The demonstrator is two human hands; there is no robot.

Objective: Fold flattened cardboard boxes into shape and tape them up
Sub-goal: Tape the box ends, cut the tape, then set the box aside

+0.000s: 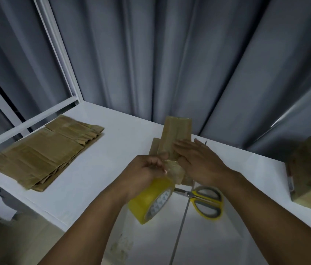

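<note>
The left hand (145, 169) has its fingers clamped on the yellow tape roll (149, 201). The right hand (200, 161) lays straight fingers on the cardboard box (177, 131) on the desk (112, 159).

Packing station, white table (86, 178), flattened boxes (42, 152)

Matt brown cardboard box (177, 134) under the right hand (198, 159); glossy yellow plastic tape roll (151, 199) in the left hand (145, 169); scissors (206, 202) just beside it, shiny metal blades, yellow-and-grey plastic handles; smooth white desk (112, 142); grey cloth curtain (170, 54), faint sheen, beyond the hands
</note>
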